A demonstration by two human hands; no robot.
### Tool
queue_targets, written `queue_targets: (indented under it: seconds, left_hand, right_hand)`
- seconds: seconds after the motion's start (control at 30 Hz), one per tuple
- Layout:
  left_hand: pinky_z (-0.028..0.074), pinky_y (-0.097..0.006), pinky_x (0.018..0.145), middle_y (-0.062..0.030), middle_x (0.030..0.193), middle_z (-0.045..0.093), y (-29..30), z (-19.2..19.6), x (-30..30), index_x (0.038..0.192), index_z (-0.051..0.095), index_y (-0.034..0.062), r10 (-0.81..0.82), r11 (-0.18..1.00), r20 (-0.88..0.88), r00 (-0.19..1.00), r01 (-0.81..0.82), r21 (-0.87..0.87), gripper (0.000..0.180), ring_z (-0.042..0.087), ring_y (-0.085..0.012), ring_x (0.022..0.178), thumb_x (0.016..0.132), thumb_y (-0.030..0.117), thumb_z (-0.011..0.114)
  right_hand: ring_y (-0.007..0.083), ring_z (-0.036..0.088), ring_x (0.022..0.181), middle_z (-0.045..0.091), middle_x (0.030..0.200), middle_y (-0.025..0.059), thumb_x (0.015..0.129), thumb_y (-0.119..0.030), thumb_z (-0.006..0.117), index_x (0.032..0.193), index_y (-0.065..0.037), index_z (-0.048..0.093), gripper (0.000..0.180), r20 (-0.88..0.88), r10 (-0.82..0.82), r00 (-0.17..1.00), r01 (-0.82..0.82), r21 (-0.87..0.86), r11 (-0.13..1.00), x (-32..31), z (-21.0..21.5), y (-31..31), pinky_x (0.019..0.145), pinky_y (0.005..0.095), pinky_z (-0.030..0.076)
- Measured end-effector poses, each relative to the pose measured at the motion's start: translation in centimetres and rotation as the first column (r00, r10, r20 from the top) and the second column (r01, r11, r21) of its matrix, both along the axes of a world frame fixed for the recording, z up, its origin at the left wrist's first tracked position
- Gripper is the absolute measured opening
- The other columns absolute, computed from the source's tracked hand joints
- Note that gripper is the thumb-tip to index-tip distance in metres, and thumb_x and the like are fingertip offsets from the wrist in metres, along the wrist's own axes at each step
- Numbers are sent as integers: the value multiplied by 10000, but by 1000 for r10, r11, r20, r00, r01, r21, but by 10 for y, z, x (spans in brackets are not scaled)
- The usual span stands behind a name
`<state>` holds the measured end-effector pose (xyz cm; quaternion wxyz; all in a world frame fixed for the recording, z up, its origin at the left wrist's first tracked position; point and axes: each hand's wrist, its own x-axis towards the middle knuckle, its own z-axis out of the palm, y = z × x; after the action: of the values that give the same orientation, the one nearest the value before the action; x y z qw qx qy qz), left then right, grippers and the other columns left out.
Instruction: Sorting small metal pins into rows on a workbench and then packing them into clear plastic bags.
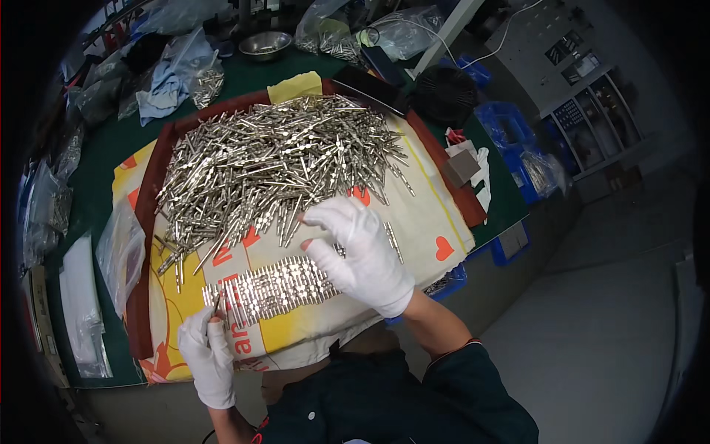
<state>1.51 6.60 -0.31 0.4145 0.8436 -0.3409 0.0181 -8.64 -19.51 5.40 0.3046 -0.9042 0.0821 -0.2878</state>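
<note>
A large heap of shiny, slim metal pins (274,159) with stepped shafts lies on a printed cloth (421,229). In front of it, many of the same pins form a neat side-by-side row (277,290). My left hand (207,354), in a white glove with bare fingertips, is at the row's left end, thumb and fingers pinched on one metal pin (217,302). My right hand (362,255), gloved the same way, hovers over the row's right end. Its thumb and forefinger are apart near the heap's front edge, with nothing visible between them. The palm side is hidden.
A red-brown raised frame (144,296) borders the cloth. A phone (370,90) and a yellow cloth (296,87) lie on its far edge. Beyond are a metal bowl (265,46) and bagged parts. At right stand a grey block (462,169), a black round object (444,92) and blue bins (506,126).
</note>
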Motion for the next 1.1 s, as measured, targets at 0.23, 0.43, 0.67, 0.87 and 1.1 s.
queue_targets:
  seconds: [0.23, 0.43, 0.67, 0.87, 1.1]
  left_hand:
    - [424, -375, 789, -142, 889, 598, 24, -23, 9, 1053, 587, -25, 51, 997, 42, 998, -53, 50, 148, 544, -273, 840, 938, 48, 530]
    - [409, -379, 771, -114, 869, 576, -11, 11, -7, 1014, 603, 29, -115, 987, 96, 989, 102, 126, 126, 521, -280, 801, 892, 39, 575]
    - [401, -397, 774, -91, 899, 593, -22, 6, -22, 1077, 612, 101, -153, 975, 122, 981, 129, 183, 238, 537, -290, 846, 843, 61, 634]
    - [385, -401, 718, -74, 854, 606, 17, 4, -33, 1077, 615, 91, -26, 981, 68, 997, 12, 195, 240, 528, -289, 783, 838, 66, 618]
    - [400, -402, 709, -85, 806, 581, 60, 4, -35, 968, 616, 71, 115, 968, 117, 986, -138, 209, 113, 530, -291, 767, 857, 84, 602]
  right_hand:
    - [334, 568, 1074, 597, 1168, 143, 650, -291, 790, 1117, -8, 607, 576, -76, -708, 702, 610, -448, 653, -97, 9, -167, 920, 418, 467]
    - [271, 667, 827, 663, 948, 162, 657, -396, 768, 1146, -4, 522, 673, -387, -653, 651, 670, -110, 734, -118, -20, -221, 787, 338, 509]
    - [186, 566, 1062, 567, 1215, 145, 806, -132, 720, 1294, 26, 464, 573, -108, -612, 783, 598, -134, 790, -118, -10, -176, 922, 301, 454]
    - [308, 523, 1198, 541, 1301, 145, 604, -125, 739, 1380, -17, 441, 838, -106, 89, 990, -90, -9, 996, -51, -13, -29, 1052, 402, 384]
    - [324, 532, 1070, 543, 1232, 110, 520, -143, 780, 1261, -55, 503, 796, -176, 611, 771, -636, -173, 752, 34, -10, 65, 901, 433, 415]
